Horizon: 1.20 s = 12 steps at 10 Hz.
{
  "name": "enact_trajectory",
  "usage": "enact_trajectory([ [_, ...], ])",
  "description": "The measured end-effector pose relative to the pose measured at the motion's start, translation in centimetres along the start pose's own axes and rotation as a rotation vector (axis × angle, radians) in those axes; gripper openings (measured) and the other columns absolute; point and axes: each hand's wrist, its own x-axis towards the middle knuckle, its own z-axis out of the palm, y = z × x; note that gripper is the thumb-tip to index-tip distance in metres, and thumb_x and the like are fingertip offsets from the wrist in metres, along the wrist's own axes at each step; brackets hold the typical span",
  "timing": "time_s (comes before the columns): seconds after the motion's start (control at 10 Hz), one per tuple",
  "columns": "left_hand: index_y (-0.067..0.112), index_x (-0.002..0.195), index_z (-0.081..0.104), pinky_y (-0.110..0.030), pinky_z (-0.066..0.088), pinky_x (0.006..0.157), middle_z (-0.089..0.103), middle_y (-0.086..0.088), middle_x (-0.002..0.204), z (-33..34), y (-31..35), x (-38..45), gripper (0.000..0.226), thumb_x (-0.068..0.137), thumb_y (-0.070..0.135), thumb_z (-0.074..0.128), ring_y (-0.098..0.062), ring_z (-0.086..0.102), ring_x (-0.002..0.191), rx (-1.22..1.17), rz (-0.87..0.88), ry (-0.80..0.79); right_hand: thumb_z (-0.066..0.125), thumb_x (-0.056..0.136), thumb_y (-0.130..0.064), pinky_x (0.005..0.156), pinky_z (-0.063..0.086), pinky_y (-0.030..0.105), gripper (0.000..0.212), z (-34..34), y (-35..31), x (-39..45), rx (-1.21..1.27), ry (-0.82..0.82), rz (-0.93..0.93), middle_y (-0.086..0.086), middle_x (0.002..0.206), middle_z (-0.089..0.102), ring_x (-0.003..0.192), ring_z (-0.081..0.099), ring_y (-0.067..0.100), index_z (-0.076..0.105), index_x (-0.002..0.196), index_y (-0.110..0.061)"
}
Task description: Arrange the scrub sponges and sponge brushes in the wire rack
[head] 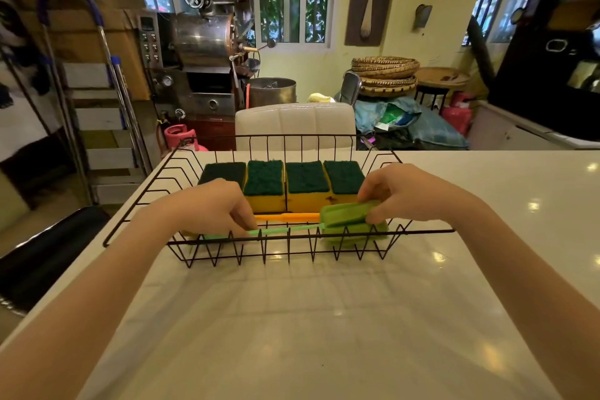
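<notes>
A black wire rack [285,136] stands on the white counter. Several yellow scrub sponges with dark green pads [303,183] sit side by side along its back. In front of them lies an orange brush handle [285,217]. My left hand [211,204] grips the thin green handle [279,230] of a green sponge brush. My right hand [399,191] holds that brush's green sponge head [344,214] just above another green sponge head [354,235] at the rack's front right. The brush runs along the rack's front.
The glossy white counter [292,318] stretches toward me and to the right. Behind the rack is a white chair back [293,120]. A dark chair [42,253] sits at the counter's left edge. Machinery, baskets and a ladder stand further back.
</notes>
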Motion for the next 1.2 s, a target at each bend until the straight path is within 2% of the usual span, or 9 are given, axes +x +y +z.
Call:
enact_trajectory([
  [0.1, 0.020, 0.108, 0.065, -0.007, 0.043, 0.073, 0.062, 0.012, 0.092, 0.2, 0.2, 0.6, 0.029, 0.082, 0.009, 0.060, 0.007, 0.054, 0.075, 0.030, 0.017, -0.014, 0.073, 0.072, -0.014, 0.083, 0.048, 0.034, 0.030, 0.2, -0.2, -0.2, -0.104, -0.053, 0.022, 0.005, 0.102, 0.062, 0.091, 0.057, 0.021, 0.062, 0.099, -0.019],
  [0.2, 0.020, 0.108, 0.064, -0.012, 0.045, 0.079, 0.063, 0.010, 0.095, 0.5, 0.0, 0.9, 0.032, 0.081, 0.004, 0.059, 0.007, 0.055, 0.078, 0.027, 0.018, -0.033, 0.075, 0.070, -0.015, 0.076, 0.046, 0.034, 0.024, 0.2, -0.3, -0.3, -0.132, -0.037, 0.022, 0.009, 0.103, 0.064, 0.091, 0.059, 0.024, 0.060, 0.089, -0.020],
  [0.4, 0.024, 0.106, 0.065, -0.017, 0.049, 0.087, 0.068, 0.007, 0.101, 0.6, -0.5, 0.9, 0.036, 0.081, 0.000, 0.058, 0.005, 0.060, 0.086, -0.013, 0.050, -0.075, 0.075, 0.070, -0.018, 0.064, 0.044, 0.026, 0.021, 0.2, -0.5, -0.2, -0.197, -0.019, 0.038, 0.007, 0.096, 0.063, 0.084, 0.057, 0.022, 0.067, 0.090, -0.018],
  [0.6, 0.027, 0.105, 0.066, -0.011, 0.049, 0.081, 0.066, 0.015, 0.093, 0.9, -1.0, 1.2, 0.045, 0.079, -0.008, 0.055, 0.025, 0.054, 0.070, 0.014, 0.056, -0.074, 0.068, 0.076, -0.018, 0.074, 0.045, 0.029, 0.023, 0.1, -0.7, -0.4, -0.221, -0.054, 0.025, 0.003, 0.093, 0.061, 0.084, 0.055, 0.018, 0.068, 0.098, -0.015],
  [0.8, 0.024, 0.106, 0.065, -0.010, 0.044, 0.083, 0.066, 0.011, 0.101, 0.2, 0.0, 0.5, 0.030, 0.086, 0.007, 0.052, -0.005, 0.061, 0.096, -0.069, 0.095, -0.051, 0.064, 0.080, -0.025, 0.084, 0.043, 0.028, 0.025, -0.8, -0.7, -1.4, -0.142, -0.091, 0.016, -0.001, 0.112, 0.060, 0.098, 0.056, 0.016, 0.062, 0.105, -0.023],
  [0.9, 0.030, 0.101, 0.066, -0.022, 0.052, 0.086, 0.071, 0.005, 0.101, -0.2, 0.1, 0.0, 0.026, 0.087, 0.013, 0.052, -0.009, 0.065, 0.092, -0.149, 0.107, -0.025, 0.062, 0.084, -0.027, 0.093, 0.042, 0.031, 0.036, -1.3, -0.6, -2.0, -0.114, -0.063, 0.010, -0.003, 0.128, 0.053, 0.107, 0.054, 0.016, 0.053, 0.118, -0.027],
  [1.0, 0.038, 0.093, 0.063, -0.013, 0.050, 0.077, 0.070, 0.010, 0.095, -0.9, 0.6, -0.8, 0.023, 0.087, 0.018, 0.053, -0.002, 0.064, 0.085, -0.209, 0.142, 0.080, 0.061, 0.085, -0.030, 0.097, 0.044, 0.035, 0.038, -2.1, -0.8, -2.9, -0.066, -0.021, -0.019, -0.005, 0.133, 0.050, 0.112, 0.054, 0.015, 0.049, 0.120, -0.032],
  [1.1, 0.033, 0.102, 0.062, -0.014, 0.046, 0.081, 0.067, 0.010, 0.099, -1.7, 1.5, -1.8, 0.025, 0.085, 0.015, 0.055, 0.002, 0.060, 0.092, -0.311, 0.156, 0.318, 0.059, 0.086, -0.027, 0.095, 0.045, 0.029, 0.037, -3.4, -1.8, -4.6, -0.042, 0.092, -0.105, -0.008, 0.129, 0.051, 0.113, 0.052, 0.010, 0.048, 0.121, -0.032],
  [1.2, 0.028, 0.111, 0.058, -0.004, 0.047, 0.074, 0.061, 0.021, 0.095, -2.2, 2.4, -3.1, 0.031, 0.084, 0.014, 0.056, 0.011, 0.058, 0.088, -0.336, 0.211, 0.585, 0.060, 0.083, -0.027, 0.095, 0.044, 0.025, 0.041, -4.6, -3.4, -7.8, 0.080, 0.346, -0.288, -0.015, 0.122, 0.054, 0.114, 0.053, 0.004, 0.047, 0.122, -0.032],
])
